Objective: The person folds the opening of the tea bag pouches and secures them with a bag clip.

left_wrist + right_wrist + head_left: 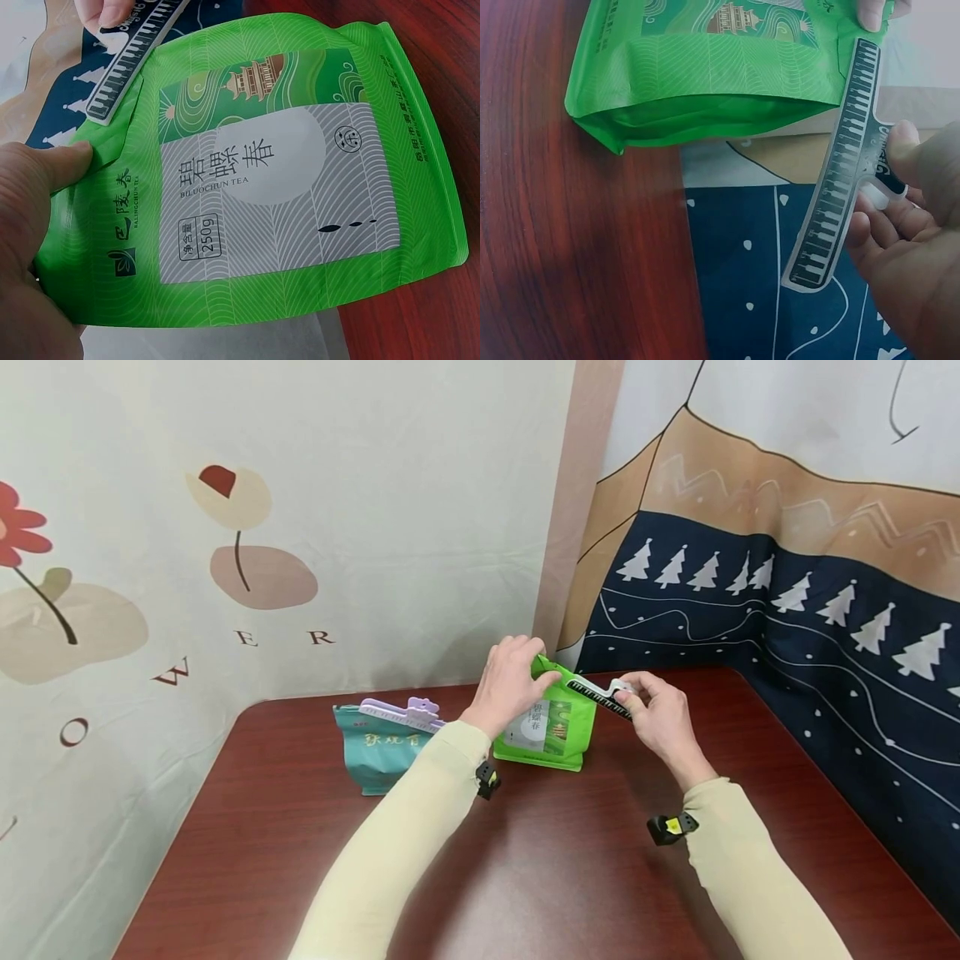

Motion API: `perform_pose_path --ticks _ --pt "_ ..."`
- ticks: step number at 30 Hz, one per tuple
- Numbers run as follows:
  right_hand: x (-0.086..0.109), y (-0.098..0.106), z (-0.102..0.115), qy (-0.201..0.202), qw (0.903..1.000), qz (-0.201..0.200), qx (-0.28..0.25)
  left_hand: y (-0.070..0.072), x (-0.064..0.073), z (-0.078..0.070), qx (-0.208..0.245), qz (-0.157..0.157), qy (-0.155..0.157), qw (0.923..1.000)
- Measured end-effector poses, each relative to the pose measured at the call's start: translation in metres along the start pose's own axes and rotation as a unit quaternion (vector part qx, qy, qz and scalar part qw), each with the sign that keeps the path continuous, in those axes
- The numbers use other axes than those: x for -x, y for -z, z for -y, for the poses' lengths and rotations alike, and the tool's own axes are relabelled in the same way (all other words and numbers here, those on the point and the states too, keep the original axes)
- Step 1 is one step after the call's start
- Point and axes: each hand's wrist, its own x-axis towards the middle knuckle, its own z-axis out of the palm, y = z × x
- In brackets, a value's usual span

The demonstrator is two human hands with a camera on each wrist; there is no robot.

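Note:
A green tea bag (576,739) stands on the table, its grey label reading "Biluochun Tea" in the left wrist view. At its top edge, my left hand (512,685) grips the bag with the thumb (64,161) on the front face; the other fingers are mostly hidden behind. My right hand (663,714) pinches the handle of a long bag clip (836,176) printed with piano keys. One end of the clip meets the top right corner of the bag, near the left thumb. Most of the clip sticks out past the bag's side.
Left of the green bag stands a teal bag (382,764) with a lilac clip (405,713) across its top; my left forearm partly covers it. The dark red table (555,860) meets a pale printed cloth (420,568) behind and a navy tree-patterned cloth (825,668) at the right.

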Motion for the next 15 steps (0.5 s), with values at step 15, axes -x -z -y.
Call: perform_pose_path --ticks 15 --pt "0.0006 -0.0056 0.0069 0.015 0.9996 -0.016 0.017 0.0004 0.0013 -0.0009 -0.006 -0.002 -0.007 1.0"
